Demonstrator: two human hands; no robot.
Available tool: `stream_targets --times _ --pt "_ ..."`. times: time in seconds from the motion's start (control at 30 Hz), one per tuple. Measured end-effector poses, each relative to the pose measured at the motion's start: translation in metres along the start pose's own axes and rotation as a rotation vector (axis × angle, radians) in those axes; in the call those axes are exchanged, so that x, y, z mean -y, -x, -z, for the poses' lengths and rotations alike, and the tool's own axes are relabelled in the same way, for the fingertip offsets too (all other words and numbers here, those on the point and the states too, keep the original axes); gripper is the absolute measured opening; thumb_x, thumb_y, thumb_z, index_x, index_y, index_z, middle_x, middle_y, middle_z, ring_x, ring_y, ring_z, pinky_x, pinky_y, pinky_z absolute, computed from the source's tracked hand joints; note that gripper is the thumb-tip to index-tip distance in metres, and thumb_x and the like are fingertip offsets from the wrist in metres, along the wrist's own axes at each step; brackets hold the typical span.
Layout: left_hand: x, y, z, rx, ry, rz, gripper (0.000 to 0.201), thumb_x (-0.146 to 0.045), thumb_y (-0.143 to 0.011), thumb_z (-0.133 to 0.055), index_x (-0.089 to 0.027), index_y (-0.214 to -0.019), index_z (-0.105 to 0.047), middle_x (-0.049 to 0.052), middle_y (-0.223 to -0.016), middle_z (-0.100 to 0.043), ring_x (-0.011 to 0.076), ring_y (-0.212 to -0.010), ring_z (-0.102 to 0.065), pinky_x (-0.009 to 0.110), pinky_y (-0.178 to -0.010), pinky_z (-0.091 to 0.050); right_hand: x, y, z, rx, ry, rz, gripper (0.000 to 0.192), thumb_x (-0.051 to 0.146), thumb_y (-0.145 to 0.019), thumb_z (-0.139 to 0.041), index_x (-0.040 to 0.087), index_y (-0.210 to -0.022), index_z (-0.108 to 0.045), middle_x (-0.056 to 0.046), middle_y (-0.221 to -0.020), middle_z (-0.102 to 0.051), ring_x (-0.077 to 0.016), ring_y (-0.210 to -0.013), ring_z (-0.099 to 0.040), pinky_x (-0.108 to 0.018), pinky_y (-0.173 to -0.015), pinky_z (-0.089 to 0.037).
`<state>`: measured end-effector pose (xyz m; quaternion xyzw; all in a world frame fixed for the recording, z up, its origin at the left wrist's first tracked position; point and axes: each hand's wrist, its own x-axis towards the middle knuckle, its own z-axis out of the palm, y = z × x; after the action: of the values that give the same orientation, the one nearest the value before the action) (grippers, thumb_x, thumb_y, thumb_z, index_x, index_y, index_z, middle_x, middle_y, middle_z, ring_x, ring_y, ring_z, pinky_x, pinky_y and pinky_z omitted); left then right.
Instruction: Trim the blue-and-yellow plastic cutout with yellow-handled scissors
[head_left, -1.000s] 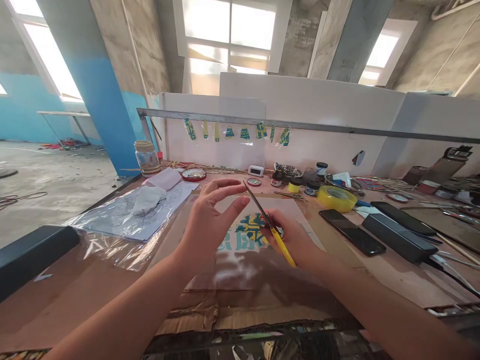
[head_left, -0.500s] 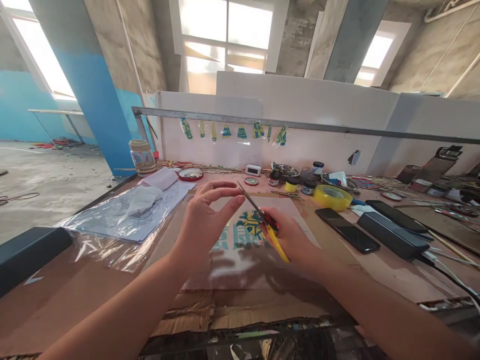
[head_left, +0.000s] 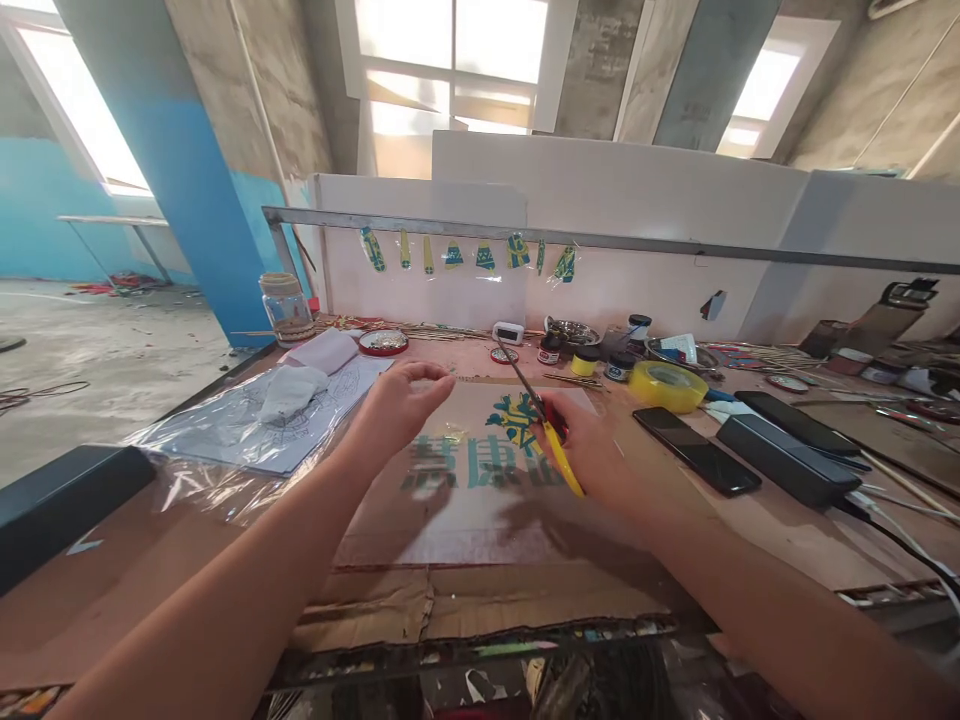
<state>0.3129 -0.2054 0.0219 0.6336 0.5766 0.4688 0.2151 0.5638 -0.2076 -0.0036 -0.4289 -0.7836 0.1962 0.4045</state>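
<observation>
clock positions are taken from the middle of the sheet, twelve lying away from the person. the broad pinkish-brown work table bears all the work. a long grey metal rail crosses at twelve. brown corrugated cardboard shows at six, under a white rectangular sheet with teal lettering. the left hand is at ten, thumb and fingertips drawn close together; whether anything thin or clear is pinched there cannot be told. the right hand, between two and three, is closed around yellow-handled metal scissors, the blades pointing to eleven and apparently together. a wide translucent yellow tape roll stands at two. blue-and-yellow painted pieces on clear film hang from the rail. the blue-and-yellow branching cut-out is at one, beside the right fingers; held or lying, cannot be confirmed. a small glinting scrap, seemingly clear film, shows at eleven. step in hand, as judged: trimming around the cut-out, between cuts. a further cut would call for left fingertips steadying its edge, blades parted, and the painted outline kept whole.
</observation>
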Motion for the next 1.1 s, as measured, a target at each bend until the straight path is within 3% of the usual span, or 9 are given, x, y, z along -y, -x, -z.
stream_targets --times 0.17,0.33,0.43,0.67,0.8,0.87,0.97,1.03,1.1 --pt "0.022 -0.008 -0.007 0.273 -0.216 0.006 0.034 -0.054 -0.075 -0.062 -0.022 -0.076 -0.074 0.0 -0.071 -0.069 0.0211 -0.071 -0.061 0.029 -0.063 -0.043 0.002 -0.002 0.008 -0.079 0.031 0.061 0.03 0.024 -0.079 -0.064 0.02 -0.108 -0.066 -0.008 -0.102 -0.072 -0.0245 -0.088 -0.064 -0.035 -0.078 -0.051" --pt "0.031 -0.009 -0.012 0.333 -0.279 -0.004 0.037 -0.056 -0.076 -0.058 -0.023 -0.078 -0.075 0.003 -0.077 -0.074 0.0232 -0.076 -0.065 0.03 -0.066 -0.044 0.004 -0.001 0.011 -0.055 0.03 0.066 0.028 0.024 -0.081 -0.062 0.02 -0.108 -0.066 -0.007 -0.1 -0.072 -0.022 -0.085 -0.064 -0.033 -0.076 -0.051" --pt "0.04 -0.01 -0.017 0.371 -0.327 0.015 0.039 -0.055 -0.076 -0.057 -0.022 -0.077 -0.076 0.003 -0.072 -0.074 0.023 -0.069 -0.065 0.03 -0.061 -0.043 0.01 0.0 0.013 -0.036 0.079 0.059 0.03 0.024 -0.08 -0.064 0.019 -0.11 -0.066 -0.008 -0.101 -0.072 -0.0229 -0.087 -0.064 -0.034 -0.079 -0.051" --pt "0.051 -0.016 -0.028 0.354 -0.527 -0.023 0.024 -0.042 -0.077 -0.062 -0.023 -0.076 -0.075 0.008 -0.088 -0.077 0.0267 -0.085 -0.068 0.032 -0.074 -0.046 0.005 0.0 0.009 -0.066 0.049 0.129 0.028 0.025 -0.082 -0.063 0.019 -0.11 -0.065 -0.008 -0.101 -0.071 -0.0229 -0.088 -0.064 -0.034 -0.079 -0.051" --pt "0.053 -0.016 -0.032 0.317 -0.609 -0.029 0.018 -0.037 -0.078 -0.063 -0.022 -0.08 -0.072 0.009 -0.093 -0.075 0.03 -0.093 -0.067 0.037 -0.084 -0.047 0.018 0.001 0.016 -0.038 0.033 0.089 0.017 0.023 -0.083 -0.062 0.019 -0.1 -0.061 -0.006 -0.09 -0.07 -0.0198 -0.078 -0.064 -0.031 -0.071 -0.052" --pt "0.056 -0.015 -0.033 0.279 -0.617 -0.034 0.021 -0.037 -0.078 -0.064 -0.021 -0.091 -0.069 0.011 -0.097 -0.073 0.0307 -0.096 -0.067 0.039 -0.086 -0.048 0.028 0.002 0.022 -0.009 0.044 0.047 0.01 0.021 -0.083 -0.063 0.021 -0.09 -0.056 -0.004 -0.082 -0.067 -0.0182 -0.073 -0.063 -0.03 -0.068 -0.052" --pt "0.059 -0.015 -0.029 0.228 -0.59 -0.051 0.032 -0.038 -0.076 -0.067 -0.018 -0.101 -0.064 0.014 -0.105 -0.071 0.0326 -0.102 -0.065 0.041 -0.088 -0.048 0.039 0.003 0.027 -0.001 -0.015 0.009 0.021 0.016 -0.081 -0.066 0.024 -0.082 -0.046 -0.002 -0.079 -0.065 -0.0171 -0.071 -0.063 -0.03 -0.067 -0.053" --pt "0.055 -0.016 -0.025 0.222 -0.544 -0.078 0.029 -0.043 -0.082 -0.062 -0.018 -0.097 -0.064 0.013 -0.105 -0.072 0.0324 -0.104 -0.065 0.041 -0.089 -0.048 0.043 0.003 0.027 -0.014 -0.068 0.003 0.026 0.015 -0.08 -0.067 0.025 -0.081 -0.043 -0.002 -0.08 -0.064 -0.0169 -0.072 -0.063 -0.03 -0.067 -0.055" --pt "0.046 -0.016 -0.022 0.233 -0.465 -0.12 0.041 -0.051 -0.095 -0.04 -0.02 -0.098 -0.066 0.011 -0.105 -0.073 0.0275 -0.102 -0.067 0.038 -0.089 -0.049 0.045 0.004 0.026 -0.021 -0.094 0.001 0.026 0.016 -0.08 -0.067 0.025 -0.082 -0.043 -0.002 -0.08 -0.064 -0.0169 -0.072 -0.063 -0.03 -0.066 -0.055"
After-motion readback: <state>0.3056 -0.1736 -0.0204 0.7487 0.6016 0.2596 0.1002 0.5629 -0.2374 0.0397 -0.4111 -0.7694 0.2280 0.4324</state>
